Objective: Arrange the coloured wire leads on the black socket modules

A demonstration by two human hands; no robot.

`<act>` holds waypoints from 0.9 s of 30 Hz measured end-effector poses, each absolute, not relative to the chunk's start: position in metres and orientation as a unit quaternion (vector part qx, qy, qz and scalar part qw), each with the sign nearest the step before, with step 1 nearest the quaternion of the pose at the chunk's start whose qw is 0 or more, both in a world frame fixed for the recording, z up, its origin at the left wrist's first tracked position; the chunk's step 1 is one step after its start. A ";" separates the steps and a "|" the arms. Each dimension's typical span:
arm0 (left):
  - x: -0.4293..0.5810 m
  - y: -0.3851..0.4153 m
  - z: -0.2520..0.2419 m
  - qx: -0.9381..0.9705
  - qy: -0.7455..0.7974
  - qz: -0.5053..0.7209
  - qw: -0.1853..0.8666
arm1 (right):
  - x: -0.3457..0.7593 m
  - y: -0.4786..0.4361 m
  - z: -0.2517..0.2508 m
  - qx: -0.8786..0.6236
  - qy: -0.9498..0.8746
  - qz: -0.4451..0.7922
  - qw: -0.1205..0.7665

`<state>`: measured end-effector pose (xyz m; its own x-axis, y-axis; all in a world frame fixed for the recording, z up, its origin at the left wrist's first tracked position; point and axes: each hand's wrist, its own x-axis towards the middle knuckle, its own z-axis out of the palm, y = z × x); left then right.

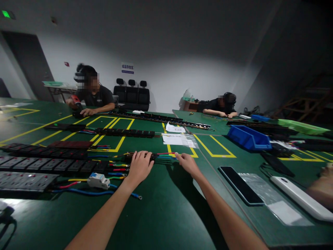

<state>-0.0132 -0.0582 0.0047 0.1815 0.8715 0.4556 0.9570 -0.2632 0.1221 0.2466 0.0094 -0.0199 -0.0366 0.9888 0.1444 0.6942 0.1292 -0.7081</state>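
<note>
My left hand (pixel 141 166) is curled over a short, dark wired piece (pixel 129 157) on the green table, hiding most of it. Coloured wires (pixel 163 153), red, green and blue among them, run out to the right of that piece. At their far end my right hand (pixel 186 163) is closed, thumb and finger pinching the wire tips. Left of my hands lie several black socket strips (pixel 75 166) with lugged wires at their ends. A small white circuit breaker (pixel 99 181) with wires attached sits nearer to me.
A dark phone (pixel 240 185), a plastic bag (pixel 262 189) and a white slim device (pixel 299 198) lie on the right. Beyond are a blue bin (pixel 248 138) and labelled papers (pixel 173 139). Two people work across the table; the left one holds a red power tool (pixel 76 100).
</note>
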 end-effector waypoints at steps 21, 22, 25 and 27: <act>-0.010 -0.061 0.008 -0.763 -0.598 -0.220 0.103 | 0.225 0.004 -0.023 -0.608 -0.608 0.226 0.458; -0.010 -0.061 0.007 -0.764 -0.597 -0.219 0.103 | 0.225 0.005 -0.024 -0.609 -0.605 0.226 0.461; -0.009 -0.061 0.007 -0.766 -0.594 -0.222 0.104 | 0.223 0.006 -0.026 -0.617 -0.603 0.220 0.455; -0.009 -0.061 0.007 -0.767 -0.593 -0.223 0.102 | 0.222 0.007 -0.028 -0.625 -0.605 0.211 0.446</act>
